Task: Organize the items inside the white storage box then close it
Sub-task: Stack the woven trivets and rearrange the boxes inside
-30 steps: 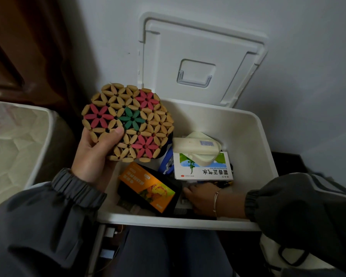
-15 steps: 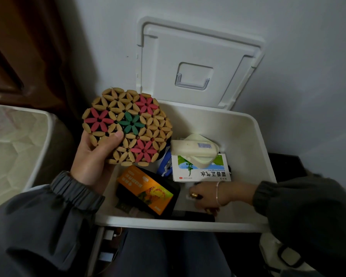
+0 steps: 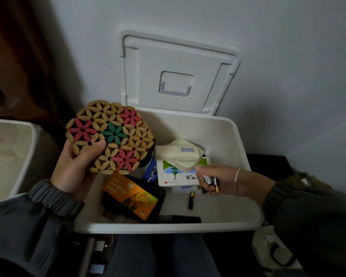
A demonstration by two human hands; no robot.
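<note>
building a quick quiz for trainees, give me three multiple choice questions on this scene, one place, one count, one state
1. Where does the loose battery lie? A on the orange packet B on the floor of the white box C on the black comb
2. How many red flowers show on the round mat in the left hand? A one B five C three
3. How does the lid stand? A open, tilted back B shut C lying in the box

Answers: 1 B, it lies on bare floor near the right hand, which grips more batteries. 2 C, three red, one green. 3 A, its underside faces the camera.
</note>
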